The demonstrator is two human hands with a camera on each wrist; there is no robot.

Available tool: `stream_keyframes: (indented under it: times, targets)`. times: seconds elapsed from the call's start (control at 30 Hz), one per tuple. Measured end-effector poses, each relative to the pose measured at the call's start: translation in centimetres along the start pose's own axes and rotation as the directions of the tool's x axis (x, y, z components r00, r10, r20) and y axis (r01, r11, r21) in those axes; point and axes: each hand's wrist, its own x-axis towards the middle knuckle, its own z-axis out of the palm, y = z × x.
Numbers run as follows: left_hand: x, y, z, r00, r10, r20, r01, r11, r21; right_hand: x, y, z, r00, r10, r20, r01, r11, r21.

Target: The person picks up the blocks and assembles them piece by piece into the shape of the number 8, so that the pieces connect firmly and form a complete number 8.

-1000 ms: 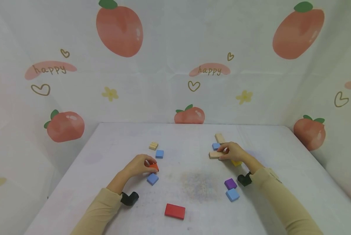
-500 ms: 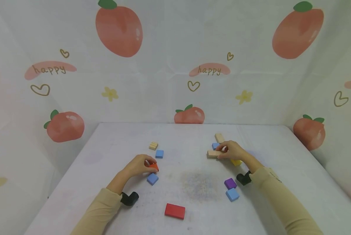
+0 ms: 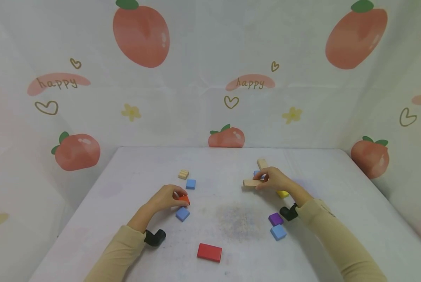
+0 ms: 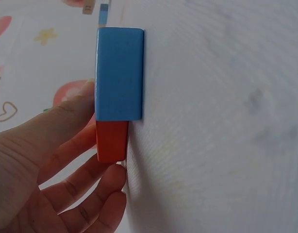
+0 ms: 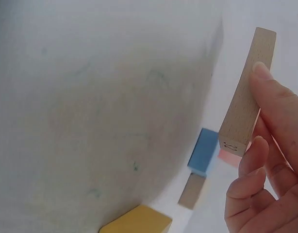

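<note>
My left hand (image 3: 165,197) pinches an orange block (image 3: 184,199) low at the table, left of centre. Close in front of that block lies a blue block (image 3: 182,214); in the left wrist view the nearer blue block (image 4: 120,73) covers part of the orange one. My right hand (image 3: 274,180) grips a plain wooden block (image 3: 250,183) between thumb and fingers. In the right wrist view this long wooden block (image 5: 251,87) is off the table, with a small mark on its end. Behind the right hand a blue block (image 3: 256,173) is partly hidden.
Beyond the left hand lie a grooved wooden block (image 3: 184,174) and a blue block (image 3: 191,184). Near the right hand are a wooden block (image 3: 262,163) and a yellow block (image 3: 282,194). Purple (image 3: 276,219), blue (image 3: 278,232) and red (image 3: 209,252) blocks lie nearer.
My right hand has moved left and slightly away from me, carrying the wooden block with it. The left hand and the orange block stay in place.
</note>
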Motion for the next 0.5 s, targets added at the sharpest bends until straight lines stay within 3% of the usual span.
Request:
stream_keyframes:
  times: [0.5]
  targets:
    - [0.0,0.0,0.0,1.000,0.010,0.005,-0.010,1.000,-0.007,0.4,-1.6,0.6,0.996,-0.080,0.027,0.078,0.996,0.040]
